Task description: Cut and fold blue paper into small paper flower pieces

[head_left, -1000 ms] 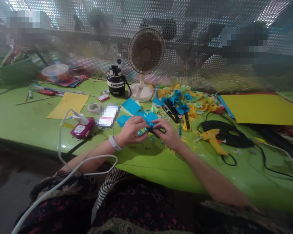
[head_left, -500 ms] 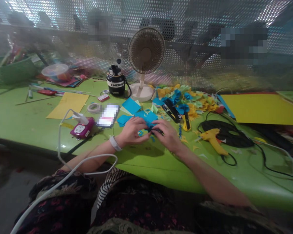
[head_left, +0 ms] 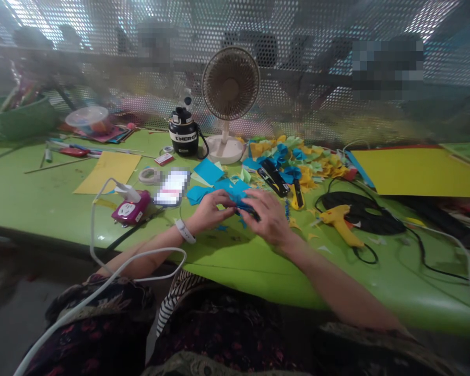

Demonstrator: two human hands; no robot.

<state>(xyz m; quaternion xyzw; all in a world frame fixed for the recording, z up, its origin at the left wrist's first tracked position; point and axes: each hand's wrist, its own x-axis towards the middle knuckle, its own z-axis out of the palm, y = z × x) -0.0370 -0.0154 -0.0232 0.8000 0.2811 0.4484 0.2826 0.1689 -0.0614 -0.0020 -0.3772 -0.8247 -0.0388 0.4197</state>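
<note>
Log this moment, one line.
left hand: at blue paper | right hand: at same paper | exact grips: unclear | beyond right hand: black stapler | far right: yellow glue gun

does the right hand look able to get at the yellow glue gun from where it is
Probably yes: the yellow glue gun lies off to the right of the right hand, with only small paper scraps seen between, though its fingers are at blue paper.

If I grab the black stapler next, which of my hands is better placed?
Right, most likely. Your right hand is nearer the black stapler, which lies just beyond it. Your left hand is farther away, with blue paper and the right hand between.
</note>
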